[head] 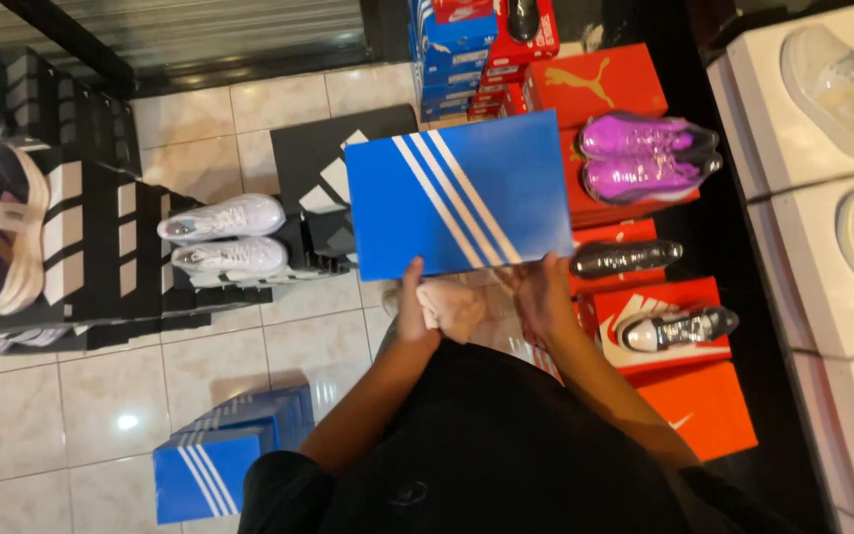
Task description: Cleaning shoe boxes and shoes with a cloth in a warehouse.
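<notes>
A blue shoebox lid point(457, 193) with three white diagonal stripes is held up in front of me, tilted slightly. My left hand point(413, 302) grips its lower edge at the left. At the right part of that edge my right hand point(542, 295) holds it as well. Just below the lid, between my hands, a pale pinkish-white shoe point(452, 305) shows partly, with the rest hidden by the lid and my arms.
A blue striped shoebox point(219, 457) stands on the tiled floor at lower left. White sneakers point(224, 235) rest on black boxes at left. Red and orange boxes point(689, 396) with purple shoes point(644, 156) and dark shoes stack at right. White boxes line the far right.
</notes>
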